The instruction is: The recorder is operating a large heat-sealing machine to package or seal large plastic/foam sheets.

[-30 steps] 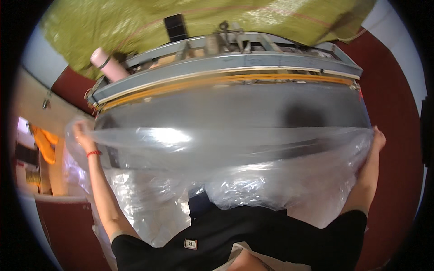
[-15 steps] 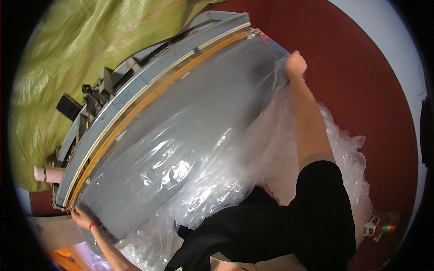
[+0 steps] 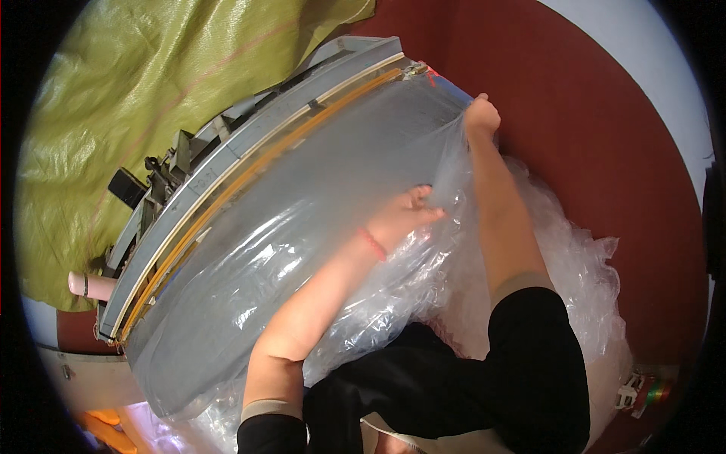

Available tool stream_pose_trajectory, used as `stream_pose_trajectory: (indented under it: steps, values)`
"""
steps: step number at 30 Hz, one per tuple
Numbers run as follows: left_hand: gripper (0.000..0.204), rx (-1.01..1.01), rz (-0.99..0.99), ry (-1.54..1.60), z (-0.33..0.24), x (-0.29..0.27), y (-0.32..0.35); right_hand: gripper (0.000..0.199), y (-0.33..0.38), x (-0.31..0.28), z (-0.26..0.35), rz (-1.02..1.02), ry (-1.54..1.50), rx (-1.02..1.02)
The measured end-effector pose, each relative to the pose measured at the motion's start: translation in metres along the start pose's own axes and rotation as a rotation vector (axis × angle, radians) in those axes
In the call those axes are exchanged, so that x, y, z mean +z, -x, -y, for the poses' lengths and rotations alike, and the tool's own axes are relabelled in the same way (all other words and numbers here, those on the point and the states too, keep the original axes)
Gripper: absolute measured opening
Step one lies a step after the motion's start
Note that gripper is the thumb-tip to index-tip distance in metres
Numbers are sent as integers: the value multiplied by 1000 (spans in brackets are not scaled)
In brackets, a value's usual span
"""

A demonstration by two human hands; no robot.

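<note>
Plastic film (image 3: 318,250), clear and wide, is spread over the grey table (image 3: 227,318) and spills in crumpled folds toward the person's body. Its long axis runs from lower left to upper right, along the table's edge. The left hand (image 3: 404,216) is nearer – it lies flat on the film, fingers together and stretched toward the upper right, palm down. Farther, at the table's far corner, the right hand (image 3: 482,117) has its fingers closed, pinching the film's edge – this arm is almost straight
</note>
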State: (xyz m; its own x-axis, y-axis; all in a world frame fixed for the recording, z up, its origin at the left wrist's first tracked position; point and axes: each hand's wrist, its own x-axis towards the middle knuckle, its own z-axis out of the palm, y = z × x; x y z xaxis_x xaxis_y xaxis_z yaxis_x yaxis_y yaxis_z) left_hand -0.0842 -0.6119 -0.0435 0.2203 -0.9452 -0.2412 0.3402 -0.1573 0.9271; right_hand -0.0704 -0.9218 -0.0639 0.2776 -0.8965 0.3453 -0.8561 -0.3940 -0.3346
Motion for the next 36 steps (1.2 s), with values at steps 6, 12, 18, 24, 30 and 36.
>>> stream_pose_trajectory:
  steps: [6,12,18,24,30,36]
  values:
    - [29,352,404,28,-42,-18,154,19,-1,-1,1,-30,88,-59]
    - [29,-273,-455,-1243,-23,-57,378,25,12,-16,10,18,94,-78]
    - [27,-327,-1206,-1193,-20,-17,482,30,-5,-11,-9,47,110,-127]
    - [8,46,-1901,-1181,-55,-14,558,32,4,-8,-2,81,102,-142]
    - [9,186,-2283,-821,-98,-59,749,31,7,-5,8,124,92,-136]
    - [31,-71,-1827,-2455,-129,-94,592,31,4,-15,-4,74,113,-102]
